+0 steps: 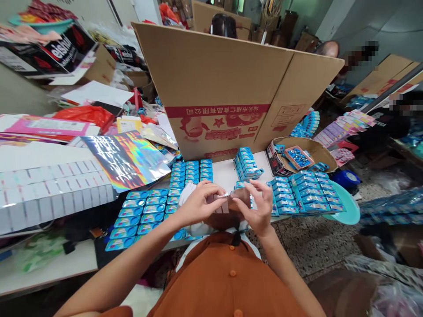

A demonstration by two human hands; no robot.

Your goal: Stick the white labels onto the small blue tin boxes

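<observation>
My left hand (210, 201) is closed in a pinch, thumb and forefinger on a small white piece (226, 195). Its exact kind is too small to tell. My right hand (256, 204) faces it, the thumb tip close to the same piece and the other fingers spread apart. Below and between both hands is a smooth, rounded brown shape (228, 220) that I cannot identify. To the left, flat blue packs (127, 220) with round recesses lie in rows. Stacked blue packs (310, 191) stand to the right of my right hand, and another stack (245, 164) sits behind it.
A tall cardboard sheet (218, 79) stands across the back of the table. At right are a carton (279, 163) holding a tray of small blue pieces (299, 157) and a turquoise basin (350, 207). White boxes (56, 189) and a shiny holographic sheet (127, 158) lie at left.
</observation>
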